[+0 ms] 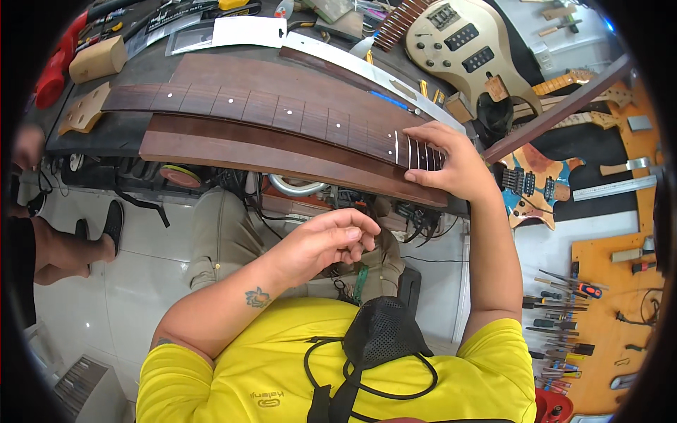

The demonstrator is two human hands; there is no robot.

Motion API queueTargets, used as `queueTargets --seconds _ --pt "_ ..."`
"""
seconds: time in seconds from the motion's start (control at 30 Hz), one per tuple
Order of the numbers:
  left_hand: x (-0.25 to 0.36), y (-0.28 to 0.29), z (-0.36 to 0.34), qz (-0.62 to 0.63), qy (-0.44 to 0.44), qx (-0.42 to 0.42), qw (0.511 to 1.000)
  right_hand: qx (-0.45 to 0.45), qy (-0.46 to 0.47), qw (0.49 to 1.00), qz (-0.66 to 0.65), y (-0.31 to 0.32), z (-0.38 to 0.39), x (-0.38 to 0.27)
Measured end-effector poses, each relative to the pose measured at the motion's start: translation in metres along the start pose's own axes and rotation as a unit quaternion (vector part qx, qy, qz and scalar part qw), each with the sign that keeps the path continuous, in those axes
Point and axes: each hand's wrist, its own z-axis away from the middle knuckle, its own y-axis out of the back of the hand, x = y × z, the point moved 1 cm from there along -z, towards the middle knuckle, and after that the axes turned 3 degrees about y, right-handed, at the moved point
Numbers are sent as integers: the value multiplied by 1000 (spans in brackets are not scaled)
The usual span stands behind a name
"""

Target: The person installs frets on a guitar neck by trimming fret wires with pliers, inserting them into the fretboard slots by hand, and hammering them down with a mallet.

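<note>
A guitar neck (275, 111) with a dark fretboard and white dots lies across the bench, its pale headstock (84, 109) at the left. Bright metal frets show only at its right end; the other slots look bare. My right hand (451, 158) grips that end, thumb on the near edge and fingers over the far edge. Under the neck is a long brown wooden board (211, 148). My left hand (328, 243) hovers over my lap, nearer to me than the board, with its fingers curled toward the thumb. Anything small between those fingertips is hidden.
Behind the neck lie a long metal straightedge (338, 63) and a white card packet (248, 32). A wooden block (99, 58) rests at the back left. A cream guitar body (465, 49) stands at the back right. Tools hang on the right wall; another person's legs (60, 247) are at the left.
</note>
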Motion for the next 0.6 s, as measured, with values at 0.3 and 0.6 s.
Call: queueTargets --seconds 0.3,0.6 --pt "0 0 -4 11 -12 -47 999 -7 3 1000 16 4 -6 -11" --pt "55 -49 -1 -489 -149 -8 859 -2 33 998 54 1 -7 -10"
